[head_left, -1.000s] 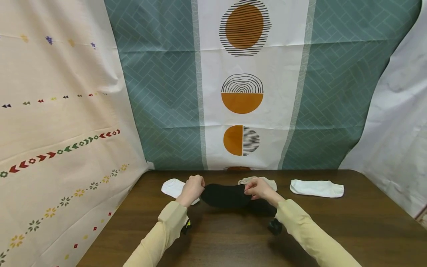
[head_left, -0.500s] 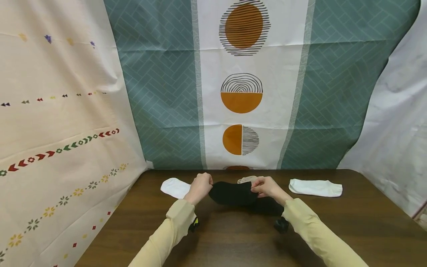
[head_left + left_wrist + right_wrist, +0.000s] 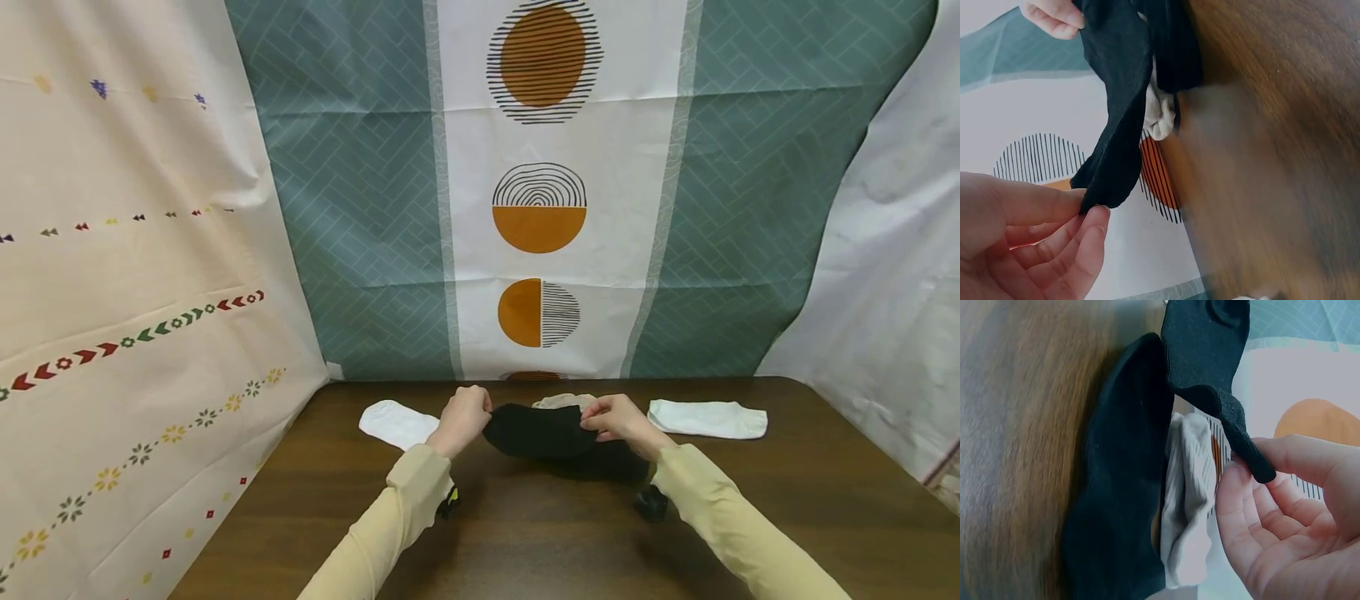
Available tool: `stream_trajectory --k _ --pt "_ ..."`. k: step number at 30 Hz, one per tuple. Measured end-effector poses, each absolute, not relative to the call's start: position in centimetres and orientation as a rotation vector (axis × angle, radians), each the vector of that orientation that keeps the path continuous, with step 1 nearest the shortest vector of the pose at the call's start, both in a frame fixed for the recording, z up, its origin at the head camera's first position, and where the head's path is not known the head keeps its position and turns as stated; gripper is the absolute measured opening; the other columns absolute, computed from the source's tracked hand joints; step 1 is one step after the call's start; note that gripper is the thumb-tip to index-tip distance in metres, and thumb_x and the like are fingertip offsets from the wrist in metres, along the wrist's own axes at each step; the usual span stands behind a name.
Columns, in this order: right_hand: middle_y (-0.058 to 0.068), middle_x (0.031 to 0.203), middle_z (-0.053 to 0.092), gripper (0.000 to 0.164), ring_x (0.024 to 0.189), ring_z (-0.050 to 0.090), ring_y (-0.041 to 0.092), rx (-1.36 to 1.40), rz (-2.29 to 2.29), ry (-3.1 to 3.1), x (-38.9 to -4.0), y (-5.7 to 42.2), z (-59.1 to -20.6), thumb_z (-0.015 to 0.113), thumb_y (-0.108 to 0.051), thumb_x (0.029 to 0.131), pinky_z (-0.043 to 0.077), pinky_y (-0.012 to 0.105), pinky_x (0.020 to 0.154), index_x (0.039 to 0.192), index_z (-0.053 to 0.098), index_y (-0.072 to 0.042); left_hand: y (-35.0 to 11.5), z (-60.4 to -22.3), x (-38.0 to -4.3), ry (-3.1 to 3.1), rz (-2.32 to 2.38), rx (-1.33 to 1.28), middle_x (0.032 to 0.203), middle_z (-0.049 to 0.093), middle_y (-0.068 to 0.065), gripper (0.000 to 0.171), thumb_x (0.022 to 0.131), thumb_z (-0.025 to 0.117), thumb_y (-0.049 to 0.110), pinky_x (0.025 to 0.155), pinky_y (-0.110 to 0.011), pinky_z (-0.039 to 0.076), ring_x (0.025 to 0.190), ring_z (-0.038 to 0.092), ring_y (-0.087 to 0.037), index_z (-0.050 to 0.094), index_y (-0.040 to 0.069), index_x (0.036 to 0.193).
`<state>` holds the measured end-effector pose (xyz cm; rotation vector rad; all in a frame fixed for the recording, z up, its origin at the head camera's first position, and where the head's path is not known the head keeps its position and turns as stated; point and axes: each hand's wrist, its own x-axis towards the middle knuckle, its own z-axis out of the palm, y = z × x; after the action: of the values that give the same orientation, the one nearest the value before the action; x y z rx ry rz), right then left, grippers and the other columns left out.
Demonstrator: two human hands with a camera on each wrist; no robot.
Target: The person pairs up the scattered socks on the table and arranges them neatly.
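Observation:
A black sock is stretched sideways above the table between my two hands. My left hand pinches one end between thumb and fingertips, as the left wrist view shows. At the other end, the thumb and fingers of my right hand pinch the sock's edge. A second black sock lies flat on the table below, partly covered by the held one in the head view. Just behind it sits a bunched beige sock, touched by neither hand.
On the brown wooden table, a white sock lies at the back left, partly behind my left hand. Another white sock lies at the back right. Patterned cloths hang behind the table and along both sides.
Both hands have moved to the right with the held black sock, which now hangs over more of the lying black sock. The grip at each end stays the same.

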<state>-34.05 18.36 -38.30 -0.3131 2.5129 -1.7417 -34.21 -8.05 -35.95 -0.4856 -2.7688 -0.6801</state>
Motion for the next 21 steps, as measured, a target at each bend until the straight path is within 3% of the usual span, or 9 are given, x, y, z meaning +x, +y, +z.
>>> stream_trajectory --k 21 --pt "0.004 0.074 0.058 0.013 0.063 0.056 0.015 -0.348 -1.587 2.618 -33.2 21.3 -38.3 0.066 0.002 0.077 0.050 0.033 0.058 0.084 0.059 0.011 -5.9 -36.8 -34.3 -2.751 -0.690 -0.547 0.070 0.056 -0.002 0.011 0.075 0.064 -0.003 0.053 -0.030 0.042 0.059 0.051 -0.016 0.060 0.006 0.071"
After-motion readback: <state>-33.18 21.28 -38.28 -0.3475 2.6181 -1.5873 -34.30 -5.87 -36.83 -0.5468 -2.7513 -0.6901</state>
